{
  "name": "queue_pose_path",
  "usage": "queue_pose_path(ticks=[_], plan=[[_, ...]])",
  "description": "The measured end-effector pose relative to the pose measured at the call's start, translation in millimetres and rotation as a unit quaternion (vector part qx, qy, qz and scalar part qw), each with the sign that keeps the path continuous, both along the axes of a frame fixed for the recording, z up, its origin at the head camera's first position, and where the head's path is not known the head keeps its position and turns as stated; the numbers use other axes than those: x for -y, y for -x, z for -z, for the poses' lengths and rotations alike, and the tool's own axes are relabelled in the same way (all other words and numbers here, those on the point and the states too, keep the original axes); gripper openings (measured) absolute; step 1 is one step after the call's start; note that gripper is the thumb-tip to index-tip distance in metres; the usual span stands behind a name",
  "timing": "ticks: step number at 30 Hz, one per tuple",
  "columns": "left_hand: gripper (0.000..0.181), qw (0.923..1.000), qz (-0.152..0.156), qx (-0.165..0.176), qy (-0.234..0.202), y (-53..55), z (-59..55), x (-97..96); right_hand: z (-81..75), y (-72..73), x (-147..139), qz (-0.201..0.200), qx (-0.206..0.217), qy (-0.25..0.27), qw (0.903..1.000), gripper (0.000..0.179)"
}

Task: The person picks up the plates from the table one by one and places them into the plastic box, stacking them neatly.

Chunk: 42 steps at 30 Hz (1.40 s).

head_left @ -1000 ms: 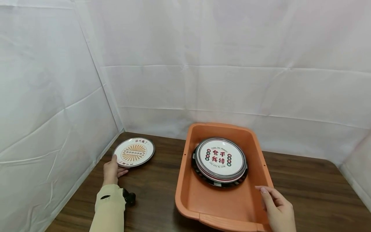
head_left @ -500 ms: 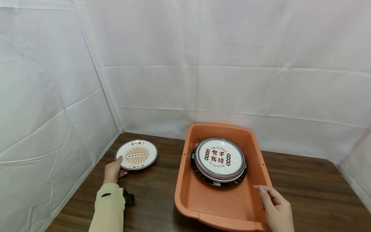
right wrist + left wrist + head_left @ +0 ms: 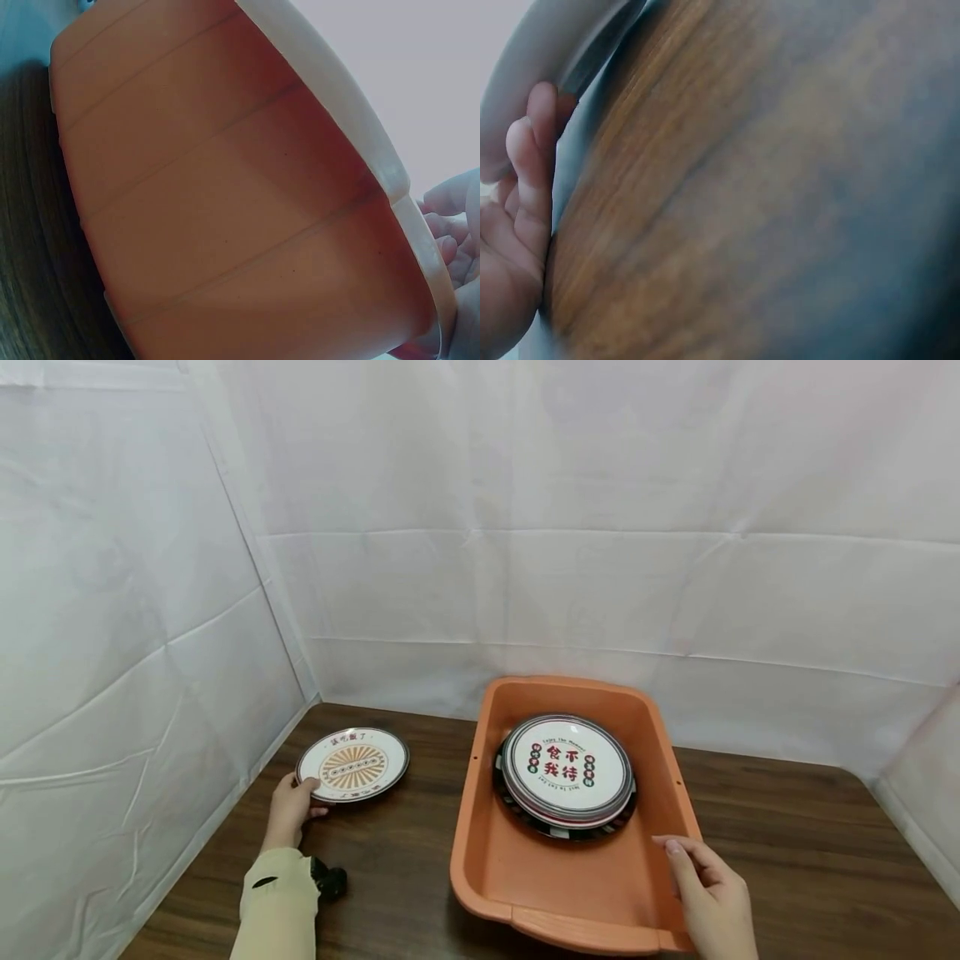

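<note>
My left hand grips the near left edge of a round white plate with a golden sunburst, red characters and a dark rim. The thumb lies over the rim. In the left wrist view, the fingers reach under the plate, close to the tabletop. An orange plastic tub holds a stack of round plates. The top one is white with red and green lettering. By the tub's near right rim my right hand hangs with loosely curled fingers, nothing held; whether it touches the rim, I cannot tell.
A dark brown wooden table lies under everything. White fabric walls it in at the back and sides. A small black object sits at the left wrist, beside the pale yellow sleeve.
The sunburst plate has shifted slightly to the right and towards me, turning a little in the left hand. The right hand and the tub have hardly moved.
</note>
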<state>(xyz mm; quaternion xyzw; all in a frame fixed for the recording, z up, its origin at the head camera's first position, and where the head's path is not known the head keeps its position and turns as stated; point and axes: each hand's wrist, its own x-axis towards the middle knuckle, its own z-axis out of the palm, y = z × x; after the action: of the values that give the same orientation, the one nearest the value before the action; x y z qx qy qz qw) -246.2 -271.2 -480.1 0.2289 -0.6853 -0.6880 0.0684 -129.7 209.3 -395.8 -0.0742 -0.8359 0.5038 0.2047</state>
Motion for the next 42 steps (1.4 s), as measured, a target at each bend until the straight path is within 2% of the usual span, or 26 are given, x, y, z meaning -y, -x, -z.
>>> queue_pose_path(ticks=[6,12,16,19,23,27,29,32,35,42], plan=[[0.053,0.9985,0.033,-0.037,-0.024,-5.6,-0.2,-2.2,0.3,0.9,-0.5,0.000,-0.002,-0.005,1.0000,0.026],[0.051,0.9973,-0.003,-0.064,-0.035,-14.0,0.1,-11.5,-1.7,1.8,0.1,-0.004,0.021,-0.019,0.9996,0.029],[0.052,0.9907,-0.038,-0.102,-0.082,-19.0,-3.0,-21.8,-3.2,2.3,1.8,-0.010,0.029,-0.028,0.9991,0.029],[0.049,0.9795,-0.071,-0.148,-0.117,-22.6,-15.8,-32.0,-3.3,2.8,2.5,-0.015,0.027,-0.030,0.9991,0.028],[0.051,0.9623,-0.085,-0.210,-0.151,-28.3,-46.7,-52.8,-3.0,2.4,2.1,-0.015,0.025,-0.034,0.9990,0.028],[0.058,0.9439,-0.067,-0.270,-0.178,-34.7,-76.8,-80.2,-3.1,2.0,1.0,-0.012,0.024,-0.038,0.9989,0.028],[0.061,0.9339,-0.054,-0.294,-0.195,-38.2,-86.2,-94.9,-3.2,2.1,0.4,-0.011,0.028,-0.041,0.9987,0.029],[0.062,0.9255,-0.033,-0.312,-0.212,-44.4,-93.5,-115.1,-3.3,2.4,0.0,-0.010,0.032,-0.042,0.9985,0.029],[0.062,0.9241,-0.015,-0.313,-0.219,-50.7,-95.8,-132.9,-3.5,2.8,-0.2,-0.009,0.039,-0.044,0.9982,0.030],[0.064,0.9297,0.035,-0.299,-0.212,-59.4,-95.0,-162.9,-1.6,3.9,1.7,-0.007,0.029,-0.053,0.9981,0.027]])
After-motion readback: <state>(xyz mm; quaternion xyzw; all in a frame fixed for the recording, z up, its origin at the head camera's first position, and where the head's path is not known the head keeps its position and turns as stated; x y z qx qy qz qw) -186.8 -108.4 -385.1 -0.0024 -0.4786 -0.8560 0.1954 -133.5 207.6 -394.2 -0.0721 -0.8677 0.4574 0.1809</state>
